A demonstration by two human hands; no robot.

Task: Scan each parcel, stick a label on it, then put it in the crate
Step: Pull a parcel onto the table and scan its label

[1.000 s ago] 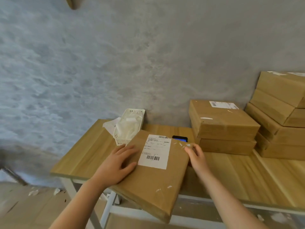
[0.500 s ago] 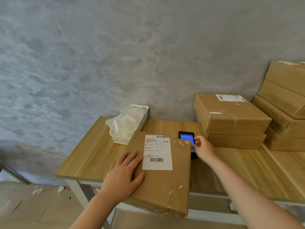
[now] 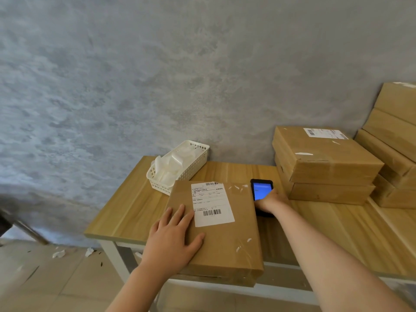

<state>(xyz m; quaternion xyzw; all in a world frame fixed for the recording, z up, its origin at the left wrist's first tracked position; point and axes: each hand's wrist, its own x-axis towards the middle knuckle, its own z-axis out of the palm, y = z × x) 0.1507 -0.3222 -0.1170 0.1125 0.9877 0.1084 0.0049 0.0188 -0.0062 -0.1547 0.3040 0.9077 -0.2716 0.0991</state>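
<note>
Brown kraft paper wraps the parcel (image 3: 216, 224) at lower centre of the frame, lying flat on the wooden desk (image 3: 126, 212) with its near end jutting past the front edge. My left hand (image 3: 173, 239) lies spread and flat on the parcel's lower-left corner, a released grip that only pins it. My right hand (image 3: 271, 200), right of the parcel, curls over the lower end of the black handheld scanner (image 3: 261, 194), whose blue screen faces up; I cannot tell whether that grip is fully clenched. The parcel's long axis runs from the frame's bottom toward the wall, tilted slightly left at the far end, and its white label (image 3: 211, 203) reads upright from my side, barcode at the near end.

I judge the step in hand is taking up the scanner. Done well, it means lifting it clear, aiming its window squarely at the barcode, and keeping the left palm off the print. More parcels (image 3: 324, 163) are stacked at right; a white basket (image 3: 180, 165) sits behind.
</note>
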